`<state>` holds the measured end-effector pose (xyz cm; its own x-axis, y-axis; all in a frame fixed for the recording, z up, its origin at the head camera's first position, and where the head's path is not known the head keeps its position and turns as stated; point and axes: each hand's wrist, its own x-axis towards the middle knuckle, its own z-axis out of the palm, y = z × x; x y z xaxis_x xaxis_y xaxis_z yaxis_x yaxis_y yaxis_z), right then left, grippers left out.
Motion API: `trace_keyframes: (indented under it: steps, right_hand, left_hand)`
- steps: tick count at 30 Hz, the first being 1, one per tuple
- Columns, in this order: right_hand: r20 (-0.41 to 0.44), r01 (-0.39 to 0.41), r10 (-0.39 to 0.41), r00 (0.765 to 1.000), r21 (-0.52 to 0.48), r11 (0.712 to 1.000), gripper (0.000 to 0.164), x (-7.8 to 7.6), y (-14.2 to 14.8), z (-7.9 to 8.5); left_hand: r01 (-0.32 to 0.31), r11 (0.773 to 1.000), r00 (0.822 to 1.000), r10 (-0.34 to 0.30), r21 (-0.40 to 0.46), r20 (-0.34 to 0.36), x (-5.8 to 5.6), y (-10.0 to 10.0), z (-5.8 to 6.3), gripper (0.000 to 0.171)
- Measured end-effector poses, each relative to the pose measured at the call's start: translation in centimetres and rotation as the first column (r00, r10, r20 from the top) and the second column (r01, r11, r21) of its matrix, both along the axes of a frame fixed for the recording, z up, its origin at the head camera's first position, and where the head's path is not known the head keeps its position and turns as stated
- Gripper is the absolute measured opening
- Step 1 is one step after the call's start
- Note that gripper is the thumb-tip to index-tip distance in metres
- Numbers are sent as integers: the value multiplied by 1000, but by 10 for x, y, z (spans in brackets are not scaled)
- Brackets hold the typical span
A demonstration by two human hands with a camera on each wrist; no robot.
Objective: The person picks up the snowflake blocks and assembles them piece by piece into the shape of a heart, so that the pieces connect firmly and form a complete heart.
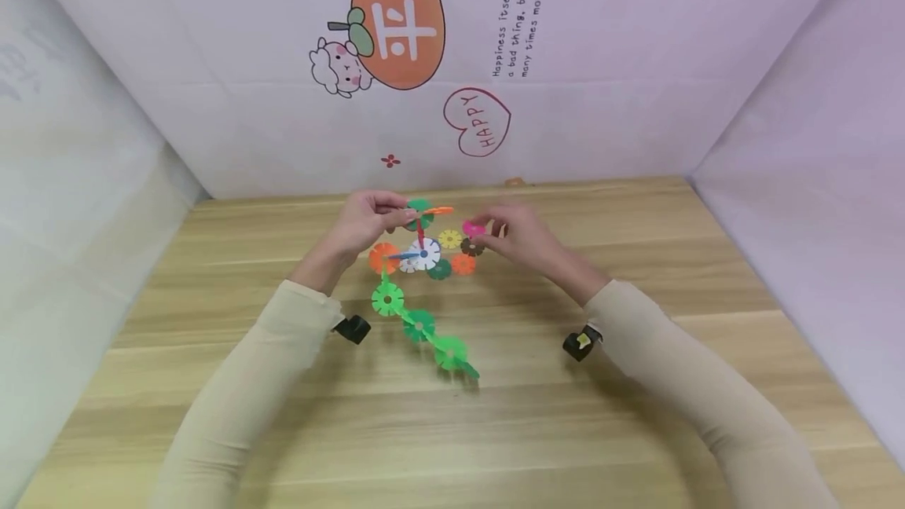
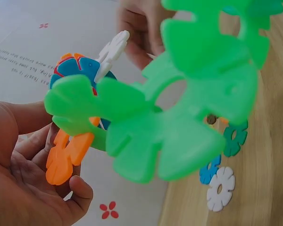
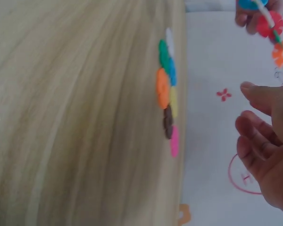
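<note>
My left hand (image 1: 364,220) pinches a dark green disc (image 1: 419,214) at the upper end of a linked chain of slotted plastic flower discs. Orange, red, white and blue discs join it there, and a bright green stretch (image 1: 387,299) trails down toward me. Large green discs (image 2: 174,108) fill much of the left wrist view, partly hiding the hold. My right hand (image 1: 519,234) hovers over a pink disc (image 1: 472,228), overlapping it in the head view. In the right wrist view, its thumb and loosely bent fingers stand apart, holding nothing, and the pink disc (image 3: 174,141) lies on the table.
Several loose discs lie grouped on the wooden table (image 1: 551,430), among them yellow (image 1: 449,239), brown (image 1: 472,248), orange (image 1: 463,264) and white (image 2: 221,189) ones. A printed white backdrop (image 1: 601,85) rises behind the far table edge, with white side walls.
</note>
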<state>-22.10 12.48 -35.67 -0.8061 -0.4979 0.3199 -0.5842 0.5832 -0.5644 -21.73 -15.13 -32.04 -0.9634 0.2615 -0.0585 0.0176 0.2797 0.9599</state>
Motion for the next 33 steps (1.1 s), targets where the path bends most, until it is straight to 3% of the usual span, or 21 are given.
trace_keyframes:
  steps: [7, 14, 17, 25, 33]
  right_hand:
    - [214, -77, 51, 975, 116, 990, 27, -25, 0, -26]
    - [341, -153, 67, 938, 231, 961, 31, -33, -8, -33]
    - [356, -164, 56, 933, 280, 946, 32, -35, -12, -32]
    - [252, -210, 120, 960, 373, 904, 31, -34, -14, -33]
    - [335, -236, 110, 936, 360, 903, 26, -23, -12, -24]
  left_hand:
    - [-26, 1000, 1000, 26, 9, 4, 2, -11, -1, 23]
    - [-31, 999, 1000, 31, 28, 4, 4, -13, -3, 22]
    - [-17, 999, 1000, 16, 37, 12, 6, -12, -3, 23]
    - [-18, 999, 999, 17, 48, 27, 7, -8, -5, 25]
    - [4, 999, 1000, -5, 51, 20, 6, -3, -9, 25]
